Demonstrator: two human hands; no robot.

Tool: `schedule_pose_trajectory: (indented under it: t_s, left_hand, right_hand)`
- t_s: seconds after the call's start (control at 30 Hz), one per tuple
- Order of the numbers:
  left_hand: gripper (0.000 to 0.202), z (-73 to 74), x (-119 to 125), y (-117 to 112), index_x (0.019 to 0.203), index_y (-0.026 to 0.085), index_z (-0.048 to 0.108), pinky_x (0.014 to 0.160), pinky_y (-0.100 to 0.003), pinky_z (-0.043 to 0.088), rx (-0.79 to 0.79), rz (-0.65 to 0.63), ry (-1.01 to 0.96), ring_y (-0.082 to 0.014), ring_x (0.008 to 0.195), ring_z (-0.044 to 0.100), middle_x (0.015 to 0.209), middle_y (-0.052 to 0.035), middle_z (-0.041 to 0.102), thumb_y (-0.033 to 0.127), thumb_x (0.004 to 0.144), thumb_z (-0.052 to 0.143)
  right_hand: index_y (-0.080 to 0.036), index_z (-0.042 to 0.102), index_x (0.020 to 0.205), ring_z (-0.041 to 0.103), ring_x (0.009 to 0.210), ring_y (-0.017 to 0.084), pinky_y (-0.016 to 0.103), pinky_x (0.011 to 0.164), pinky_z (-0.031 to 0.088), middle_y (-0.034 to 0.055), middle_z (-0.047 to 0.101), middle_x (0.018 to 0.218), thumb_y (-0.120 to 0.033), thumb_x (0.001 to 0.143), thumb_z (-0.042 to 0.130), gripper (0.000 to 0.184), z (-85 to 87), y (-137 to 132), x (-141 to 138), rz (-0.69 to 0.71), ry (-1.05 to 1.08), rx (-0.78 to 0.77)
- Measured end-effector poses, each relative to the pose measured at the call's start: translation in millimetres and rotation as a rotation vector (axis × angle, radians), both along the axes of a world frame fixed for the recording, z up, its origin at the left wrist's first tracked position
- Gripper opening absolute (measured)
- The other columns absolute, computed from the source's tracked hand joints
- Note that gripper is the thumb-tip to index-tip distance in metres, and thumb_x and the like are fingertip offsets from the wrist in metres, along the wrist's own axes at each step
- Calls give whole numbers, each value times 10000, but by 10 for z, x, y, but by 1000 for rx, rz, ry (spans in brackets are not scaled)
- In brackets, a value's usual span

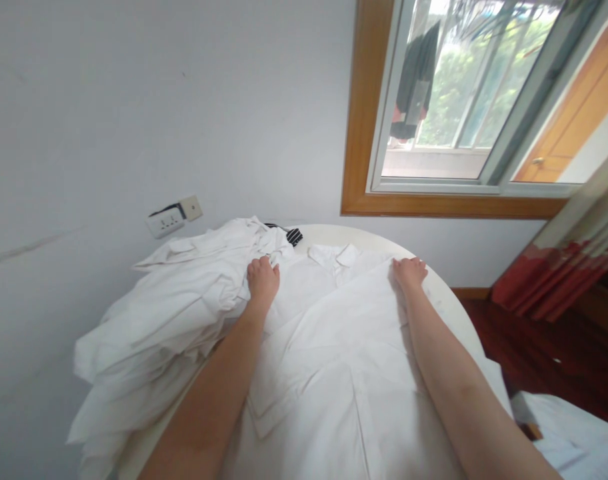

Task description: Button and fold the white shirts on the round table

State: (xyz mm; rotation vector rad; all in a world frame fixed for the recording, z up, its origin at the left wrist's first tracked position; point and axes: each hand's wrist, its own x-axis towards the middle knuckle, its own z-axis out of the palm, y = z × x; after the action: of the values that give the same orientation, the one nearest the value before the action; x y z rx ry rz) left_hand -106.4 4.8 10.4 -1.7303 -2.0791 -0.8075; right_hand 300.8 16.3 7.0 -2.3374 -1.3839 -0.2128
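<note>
A white shirt (354, 320) lies spread over the round table, its collar (334, 257) at the far side and a sleeve folded diagonally across the body. My left hand (263, 280) is closed at the shirt's left shoulder, right beside a heap of white garments (184, 300). At the right shoulder, near the table's edge, my right hand (410, 272) has its fingers curled over the fabric. The cloth under both sets of fingers is mostly hidden.
The pale round tabletop (459, 310) meets the wall at the back. A black-and-white striped item (295, 237) lies behind the heap. A socket (165, 223) is on the wall at left. More white cloth (574, 427) sits low at right, near a red-and-cream curtain (554, 267).
</note>
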Motion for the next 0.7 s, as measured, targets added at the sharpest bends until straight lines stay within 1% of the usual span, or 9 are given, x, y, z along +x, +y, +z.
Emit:
schedule_pose_trajectory:
  t_s: [0.07, 0.13, 0.2, 0.27, 0.37, 0.47, 0.57, 0.63, 0.7]
  left_hand:
    - [371, -36, 13, 10, 1108, 84, 553, 892, -419, 425, -60, 4, 15, -302, 1029, 547, 1040, -183, 604, 346, 871, 440]
    - [385, -66, 27, 32, 1096, 69, 566, 907, -418, 419, -111, -27, 28, -300, 1017, 564, 1026, -189, 623, 349, 877, 419]
    - [409, -78, 33, 76, 1114, 64, 570, 915, -402, 419, -147, -60, 4, -290, 1015, 581, 1026, -190, 638, 354, 884, 397]
    - [419, -54, 33, 141, 1107, 86, 589, 889, -379, 438, -184, -72, -79, -279, 1003, 600, 1020, -178, 655, 370, 890, 371]
    - [353, 82, 33, 248, 1004, 138, 644, 848, -355, 460, -245, -100, -223, -266, 986, 614, 991, -145, 676, 341, 864, 391]
    - [295, 307, 46, 280, 982, 165, 646, 876, -331, 452, -184, -139, -345, -241, 1018, 599, 1026, -112, 676, 260, 820, 419]
    - [303, 503, 68, 131, 1013, 179, 617, 872, -308, 453, -13, -184, -485, -212, 991, 596, 1014, -72, 673, 247, 821, 393]
    - [290, 564, 71, -87, 1002, 191, 601, 821, -300, 470, 79, -241, -545, -197, 896, 608, 934, -39, 673, 253, 806, 397]
    - [262, 564, 51, -375, 968, 205, 588, 764, -291, 486, 103, -340, -578, -180, 808, 612, 883, -12, 670, 259, 780, 413]
  right_hand:
    - [-86, 671, 1061, 480, 1123, 353, 474, 884, 404, 224, 575, 1147, -353, 865, 439, 404, -2, 10, -67, 40, -12, 19]
    - [-106, 654, 1079, 490, 1116, 336, 458, 890, 398, 207, 589, 1135, -290, 836, 465, 358, 16, 29, -130, 62, 33, 29]
    - [-119, 628, 1100, 523, 1072, 315, 441, 878, 404, 189, 614, 1099, -251, 804, 483, 356, 57, 58, -168, 84, 161, 58]
    - [-137, 599, 1115, 564, 991, 277, 397, 844, 424, 151, 643, 1048, -228, 778, 479, 369, 125, 96, -180, 113, 295, 99]
    - [-161, 583, 1094, 587, 877, 213, 309, 770, 444, 86, 663, 982, -205, 752, 441, 373, 287, 147, -178, 189, 378, 185]
    - [-142, 530, 1192, 585, 803, 183, 271, 722, 444, 64, 665, 945, -189, 731, 416, 477, 510, 131, -148, 313, 437, 318]
    - [-144, 489, 1280, 574, 846, 193, 283, 745, 441, 75, 650, 1013, -164, 716, 408, 570, 724, -33, -39, 443, 411, 341]
    - [-167, 567, 1204, 555, 928, 212, 302, 791, 433, 87, 625, 1073, -153, 709, 410, 519, 808, -242, 91, 519, 331, 305]
    - [-185, 633, 1067, 546, 934, 217, 313, 810, 428, 84, 613, 1033, -177, 721, 433, 399, 815, -517, 250, 586, 255, 287]
